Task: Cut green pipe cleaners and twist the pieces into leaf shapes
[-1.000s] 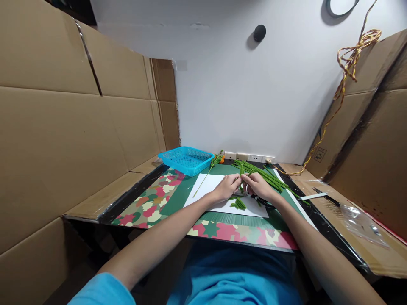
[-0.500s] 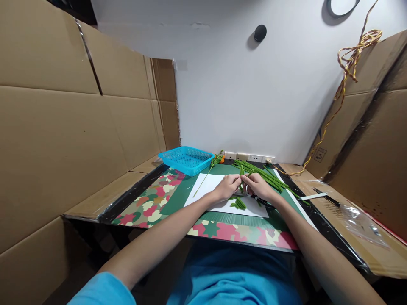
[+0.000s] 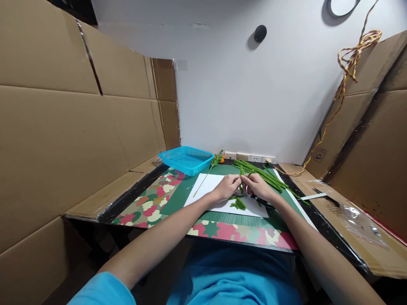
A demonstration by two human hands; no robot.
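Observation:
My left hand (image 3: pixel 227 187) and my right hand (image 3: pixel 258 187) meet above a white sheet of paper (image 3: pixel 203 185), fingertips pinched close together. Both are closed on a green pipe cleaner piece (image 3: pixel 241 170), whose fuzzy ends stick up over the fingers; how it is bent lower down is hidden. Short cut green pieces (image 3: pixel 240 204) lie in a small heap on the paper just below. Under my right wrist shows a black looped handle (image 3: pixel 267 204), perhaps of scissors, mostly covered. Behind that hand rests a bundle of long green pipe cleaners (image 3: pixel 263 174).
A blue plastic basket (image 3: pixel 187 162) stands at the back left. Beside it lies a long green stem (image 3: pixel 203 181) with leafy pieces and an orange bloom (image 3: pixel 222 159). To the right are a white strip (image 3: pixel 313 196), a black pen-like tool (image 3: pixel 330 200) and a clear plastic bag (image 3: pixel 362 226). Cardboard walls flank both sides.

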